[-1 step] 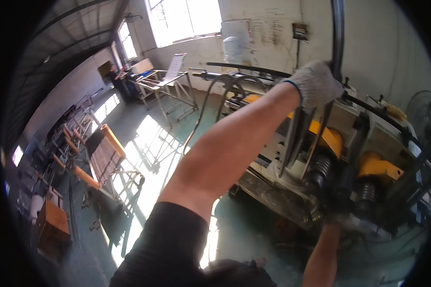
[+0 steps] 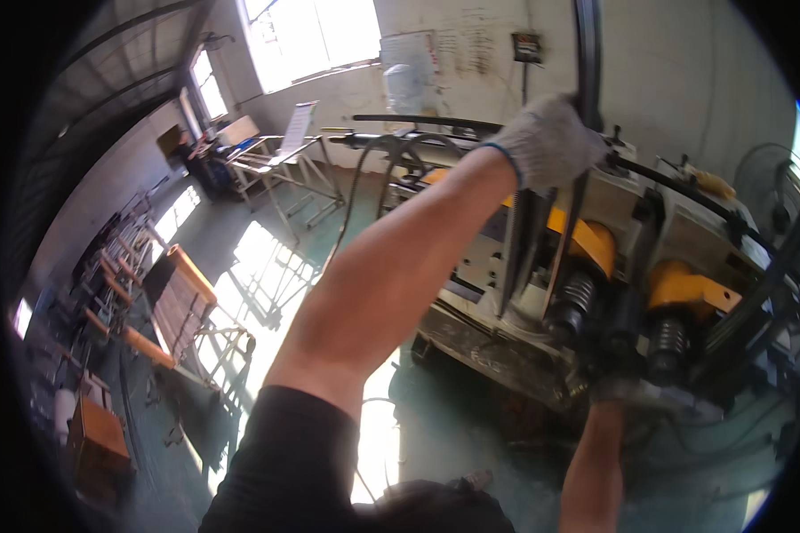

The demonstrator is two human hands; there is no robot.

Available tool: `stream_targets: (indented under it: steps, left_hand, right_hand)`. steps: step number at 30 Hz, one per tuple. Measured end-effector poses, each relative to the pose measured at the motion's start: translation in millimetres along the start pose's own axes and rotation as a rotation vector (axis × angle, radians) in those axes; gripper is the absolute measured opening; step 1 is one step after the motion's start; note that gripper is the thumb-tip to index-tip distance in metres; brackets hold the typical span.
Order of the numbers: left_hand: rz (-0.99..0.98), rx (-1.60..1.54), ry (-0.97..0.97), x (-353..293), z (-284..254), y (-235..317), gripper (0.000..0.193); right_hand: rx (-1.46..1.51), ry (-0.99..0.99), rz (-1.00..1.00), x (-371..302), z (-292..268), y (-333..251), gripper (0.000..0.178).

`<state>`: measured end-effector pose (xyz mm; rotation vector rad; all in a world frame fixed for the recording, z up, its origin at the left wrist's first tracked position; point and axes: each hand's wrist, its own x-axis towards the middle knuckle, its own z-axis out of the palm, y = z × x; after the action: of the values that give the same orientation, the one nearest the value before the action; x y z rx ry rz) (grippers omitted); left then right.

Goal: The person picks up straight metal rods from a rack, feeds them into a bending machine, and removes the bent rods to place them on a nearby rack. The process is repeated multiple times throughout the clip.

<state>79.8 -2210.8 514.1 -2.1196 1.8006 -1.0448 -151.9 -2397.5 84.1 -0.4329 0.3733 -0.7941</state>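
Note:
My left hand, in a pale knit glove with a blue cuff edge, is closed around a long dark bar. The bar stands nearly upright and runs past the top of the picture. Below that hand are the machine's yellow brackets and a dark coil spring; a second spring sits farther right. Down low, my right hand, also gloved, is at the machine's dark lower parts. Shadow and blur hide its fingers, so its grip cannot be made out.
Dark rods and hoses cross the machine's top. A fan stands at right. Farther back are a metal-frame table and a person. A roller rack and a brown box are on the left.
The whole scene has shifted left in the picture as the view turned slightly right. My left hand still grips the bar, and my right hand stays low at the machine.

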Motion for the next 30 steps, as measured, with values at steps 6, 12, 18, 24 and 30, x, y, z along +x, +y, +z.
stream_targets:
  steps: [6, 12, 18, 24, 30]
  left_hand:
    - [-0.375, -1.635, 0.384, -129.9, -27.7, 37.6, 0.036]
    - [-0.417, -1.198, 0.571, -278.5, -13.3, 132.3, 0.020]
    - [-0.556, -1.676, 0.044, -373.4, 58.6, 279.4, 0.029]
    - [-0.065, -1.598, -0.436, -449.4, 10.4, 525.0, 0.041]
    - [-0.938, -2.465, -1.369, -428.7, -33.4, 679.0, 0.040]
  right_hand:
    - [-0.219, 0.445, -0.411, -158.1, -1.7, 6.2, 0.048]
    - [-0.505, 0.737, -0.570, -367.7, -90.5, -58.3, 0.014]
    - [-0.793, 1.208, -0.944, -596.1, -160.0, -170.4, 0.020]
    - [-1.227, 1.722, -1.000, -751.3, -196.6, -317.9, 0.026]
    - [-1.606, 1.866, -0.978, -826.8, -271.4, -475.0, 0.023]
